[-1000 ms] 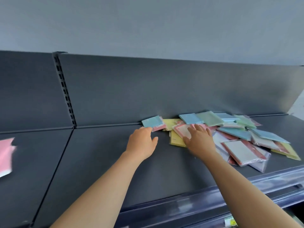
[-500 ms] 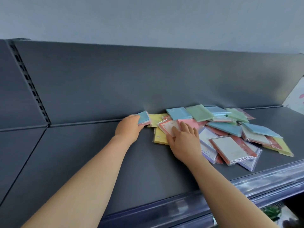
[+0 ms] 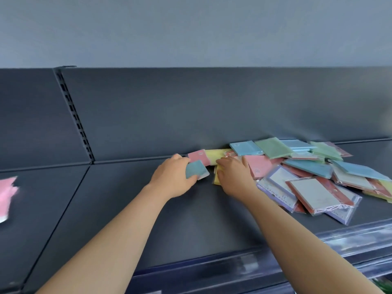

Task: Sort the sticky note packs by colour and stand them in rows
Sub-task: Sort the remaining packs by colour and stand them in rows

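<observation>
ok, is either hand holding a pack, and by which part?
Left hand grips a blue pack by its left edge. Right hand rests on the pile of packs; whether it grips one cannot be told.

Two hands show, a left hand (image 3: 172, 179) and a right hand (image 3: 234, 177). In the heap at centre right, the blue sticky note packs (image 3: 246, 148) number five, green packs (image 3: 273, 147) two, yellow packs (image 3: 218, 154) at least three and pink packs (image 3: 259, 166) at least two. One blurred pink pack (image 3: 7, 194) lies at the far left edge. There are at least two red-bordered white packs (image 3: 316, 194) and two purple-bordered packs (image 3: 277, 182).
</observation>
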Demonstrator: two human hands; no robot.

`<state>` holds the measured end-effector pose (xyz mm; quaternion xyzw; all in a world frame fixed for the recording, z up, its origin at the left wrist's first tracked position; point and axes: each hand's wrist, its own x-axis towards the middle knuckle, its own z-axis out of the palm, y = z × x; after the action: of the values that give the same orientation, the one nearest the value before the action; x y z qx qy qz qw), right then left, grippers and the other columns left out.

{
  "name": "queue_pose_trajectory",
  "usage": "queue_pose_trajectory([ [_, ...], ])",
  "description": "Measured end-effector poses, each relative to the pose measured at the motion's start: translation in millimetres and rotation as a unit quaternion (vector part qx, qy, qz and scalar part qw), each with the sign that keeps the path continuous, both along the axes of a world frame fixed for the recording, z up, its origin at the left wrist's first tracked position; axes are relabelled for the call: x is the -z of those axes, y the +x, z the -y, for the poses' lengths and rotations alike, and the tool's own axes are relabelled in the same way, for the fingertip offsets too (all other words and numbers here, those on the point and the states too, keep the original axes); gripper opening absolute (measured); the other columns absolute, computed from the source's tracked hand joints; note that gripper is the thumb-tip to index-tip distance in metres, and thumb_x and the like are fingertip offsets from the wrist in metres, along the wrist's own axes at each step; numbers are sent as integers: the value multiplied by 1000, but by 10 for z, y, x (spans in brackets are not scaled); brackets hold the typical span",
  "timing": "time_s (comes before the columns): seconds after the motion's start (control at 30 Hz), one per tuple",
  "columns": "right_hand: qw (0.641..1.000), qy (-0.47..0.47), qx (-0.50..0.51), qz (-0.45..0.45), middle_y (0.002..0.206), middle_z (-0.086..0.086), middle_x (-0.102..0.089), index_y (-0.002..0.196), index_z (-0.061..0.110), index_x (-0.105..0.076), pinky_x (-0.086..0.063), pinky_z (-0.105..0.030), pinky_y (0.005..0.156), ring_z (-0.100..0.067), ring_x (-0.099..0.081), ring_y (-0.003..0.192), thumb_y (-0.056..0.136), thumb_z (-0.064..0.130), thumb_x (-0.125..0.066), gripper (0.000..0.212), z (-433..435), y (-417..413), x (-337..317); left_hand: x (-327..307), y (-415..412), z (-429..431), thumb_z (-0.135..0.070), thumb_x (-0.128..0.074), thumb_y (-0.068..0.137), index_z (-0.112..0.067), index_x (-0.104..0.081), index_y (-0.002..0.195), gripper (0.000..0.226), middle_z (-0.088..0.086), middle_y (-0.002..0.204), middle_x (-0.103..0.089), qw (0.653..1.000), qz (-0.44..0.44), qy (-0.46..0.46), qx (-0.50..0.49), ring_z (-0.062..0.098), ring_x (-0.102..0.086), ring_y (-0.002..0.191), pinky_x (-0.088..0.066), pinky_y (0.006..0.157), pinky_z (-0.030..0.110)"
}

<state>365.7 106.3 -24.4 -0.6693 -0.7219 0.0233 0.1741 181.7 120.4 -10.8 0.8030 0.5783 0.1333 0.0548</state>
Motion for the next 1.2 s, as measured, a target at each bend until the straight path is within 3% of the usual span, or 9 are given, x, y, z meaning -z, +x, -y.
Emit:
queue_pose_trajectory([
  [0.07,1000,-25,-3,1,106,-4,-62,94,16,-56,-22,-33,103,-27,-55,107,91,10,-45,13,-64,-42,-32,17,0,-5,-51,-62,86,-22,-46,136,60,-2,133,-49,999,10,-33,9,24,-45,123,-42,98,37],
  [0.17,1000,-14,2,1,77,-3,-53,74,18,-41,-31,-35,100,-30,-45,77,88,5,-46,20,-132,-114,-53,75,-77,-45,-41,-57,93,-22,-51,129,41,2,122,-55,999,10,-30,-10,27,-49,119,-43,92,37],
  [0.23,1000,-7,6,-12,68,1,-46,70,18,-40,-33,-37,102,-28,-39,73,92,8,-42,24,-188,-181,-76,108,-210,-86,-38,-53,95,-19,-53,122,33,4,115,-57,998,8,0,-56,28,-50,112,-44,87,38],
  [0.3,1000,-18,-6,-13,84,-5,-60,90,15,-53,-29,-39,107,-31,-51,86,94,17,-42,12,-271,-251,-72,145,-358,-109,-39,-52,96,-18,-50,128,39,5,122,-56,993,19,4,-112,29,-47,115,-43,89,37],
  [0.37,999,-49,-13,7,106,-9,-63,113,13,-55,-24,-42,109,-29,-53,108,95,28,-42,26,-349,-339,-58,194,-459,-128,-41,-53,95,-17,-44,138,50,5,132,-52,988,47,1,-145,29,-43,120,-39,94,36],
  [0.53,1000,-26,-9,-10,101,-7,-66,95,16,-60,-22,-42,111,-29,-56,107,94,33,-46,22,-436,-491,5,194,-476,-120,-39,-52,92,-16,-38,146,61,1,144,-45,983,109,-36,-142,28,-34,132,-32,106,35],
  [0.83,996,-7,-17,-83,131,-12,-51,130,7,-53,-32,-34,105,-31,-46,121,86,10,-56,45,-311,-599,-105,163,-547,-149,-27,-67,88,-15,-50,137,53,2,139,-52,960,231,-47,-150,22,-44,129,-35,100,30],
  [1.0,993,-15,-20,-113,136,-9,-40,136,7,-48,-42,-38,100,-34,-51,115,83,4,-58,54,-284,-614,-107,86,-506,-116,-24,-70,84,-17,-57,120,39,4,123,-51,956,228,-79,-167,24,-53,100,-41,74,29],
  [1.2,976,-28,-28,-212,132,-8,-46,135,12,-52,-34,-16,79,-25,-51,114,80,-9,-50,59,-255,-601,-175,0,-555,-8,-14,-63,87,-17,-46,111,29,0,117,-38,943,254,-102,-188,22,-51,89,-35,54,23],
])
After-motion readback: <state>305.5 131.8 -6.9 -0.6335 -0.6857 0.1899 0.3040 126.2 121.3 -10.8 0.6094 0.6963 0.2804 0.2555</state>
